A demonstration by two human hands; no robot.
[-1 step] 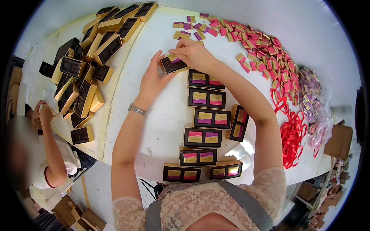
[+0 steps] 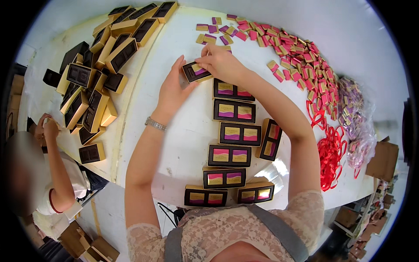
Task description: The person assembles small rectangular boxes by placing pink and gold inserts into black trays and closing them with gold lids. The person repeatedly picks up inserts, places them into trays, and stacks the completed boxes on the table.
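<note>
My left hand [image 2: 171, 91] grips the left end of a small dark box with gold sides [image 2: 190, 75], thumb along its near edge. Over this box, my right hand [image 2: 221, 63] pinches a gold-and-purple wrapped square [image 2: 198, 70]. The fingers partly cover the square, and whether it rests in the box's compartment I cannot tell. Closest to my right wrist is a filled box [image 2: 215, 90], partly under the forearm. More filled boxes [image 2: 234, 110] run down toward me, each showing two wrapped squares in pink, purple and gold.
Unfilled gold-sided boxes [image 2: 91, 111] are heaped on the left. Loose wrapped squares [image 2: 305, 61] spread across the far right, beside a clear plastic bag [image 2: 358, 105] and tangled red ribbon [image 2: 330, 155]. A co-worker's hand [image 2: 50, 126] is at the left table edge.
My right fingers have shifted slightly right and nearer with the wrapped square, which sits a little lower over the box. The held box has barely moved.
</note>
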